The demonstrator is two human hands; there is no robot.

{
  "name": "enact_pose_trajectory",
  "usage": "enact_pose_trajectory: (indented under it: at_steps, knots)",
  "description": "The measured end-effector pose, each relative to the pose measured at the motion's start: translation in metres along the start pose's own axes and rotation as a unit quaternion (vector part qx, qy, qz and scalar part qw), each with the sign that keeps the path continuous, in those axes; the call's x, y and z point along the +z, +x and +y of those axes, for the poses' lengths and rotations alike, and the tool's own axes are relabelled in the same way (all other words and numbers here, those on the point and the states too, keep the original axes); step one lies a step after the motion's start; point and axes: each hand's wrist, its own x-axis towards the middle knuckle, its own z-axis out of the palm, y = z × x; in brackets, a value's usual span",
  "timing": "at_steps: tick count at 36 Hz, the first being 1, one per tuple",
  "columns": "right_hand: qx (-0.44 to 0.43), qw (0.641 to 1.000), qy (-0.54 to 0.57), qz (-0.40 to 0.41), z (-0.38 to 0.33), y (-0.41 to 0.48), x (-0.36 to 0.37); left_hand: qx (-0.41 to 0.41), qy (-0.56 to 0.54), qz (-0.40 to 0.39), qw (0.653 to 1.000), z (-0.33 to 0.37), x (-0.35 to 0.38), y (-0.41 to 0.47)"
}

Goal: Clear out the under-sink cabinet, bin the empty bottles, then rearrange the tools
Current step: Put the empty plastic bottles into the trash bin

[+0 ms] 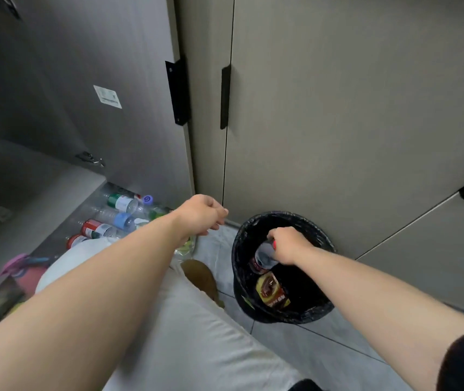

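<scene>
My right hand (288, 245) is inside the mouth of the black-lined bin (318, 309), shut on a clear red-capped bottle (263, 256) that points down into it. A brown-and-yellow labelled bottle (271, 292) lies in the bin. My left hand (204, 215) hovers with curled fingers between the bin and the open cabinet, nothing visible in its grip. A clear bottle with a green label (186, 246) shows just below that wrist; whether they touch I cannot tell. Several empty plastic bottles (118, 218) lie on the cabinet floor.
The open cabinet door (84, 94) stands at the left, closed grey doors (352, 122) behind the bin. A pink object (19, 268) sits at the cabinet's near edge. My white-trousered knee (197, 320) and a brown slipper (199, 277) are on the tiled floor.
</scene>
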Motion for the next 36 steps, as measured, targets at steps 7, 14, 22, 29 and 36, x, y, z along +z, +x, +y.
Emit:
enact_pose_trajectory:
  at_steps: [7,14,22,29,36]
  knots:
    - [0.008,0.997,0.064,0.049,-0.011,0.019,0.050,0.012,-0.006,0.019,1.000,-0.002,-0.004,0.001]
    - [0.023,0.994,0.096,0.042,-0.013,0.029,0.064,0.010,-0.007,0.023,1.000,-0.002,-0.008,0.001]
    - [0.011,0.994,0.098,0.044,-0.006,0.026,0.054,0.018,-0.004,0.033,0.999,-0.001,-0.010,0.000]
    - [-0.034,0.977,0.060,0.200,-0.026,0.009,-0.007,0.046,0.044,0.028,0.998,0.007,-0.027,-0.010]
    - [-0.278,0.919,0.148,0.238,-0.127,0.005,-0.079,0.045,0.094,0.051,0.993,-0.007,-0.128,-0.022]
